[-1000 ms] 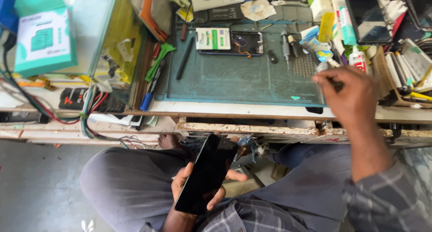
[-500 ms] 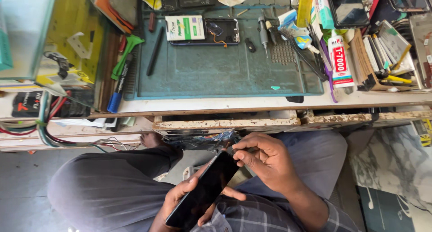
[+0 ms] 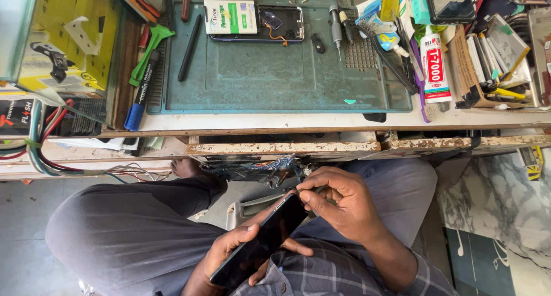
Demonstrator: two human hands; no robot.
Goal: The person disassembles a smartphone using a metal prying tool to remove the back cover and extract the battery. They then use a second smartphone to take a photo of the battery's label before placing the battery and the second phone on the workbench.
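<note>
My left hand holds a black smartphone over my lap, screen side up, tilted with its top end toward the bench. My right hand rests at the phone's top end, fingers pinched on a thin tool that touches the phone's edge; the tool is mostly hidden by the fingers. Both hands sit below the workbench edge, above my grey trousers.
A green work mat on the bench carries an opened phone, a screwdriver and a black pen. A glue tube, brush and stacked parts crowd the right; yellow boxes and cables the left.
My right hand came down from the bench's right side to the phone's top end in my lap. The view tilted down and the phone stayed in my left hand.
</note>
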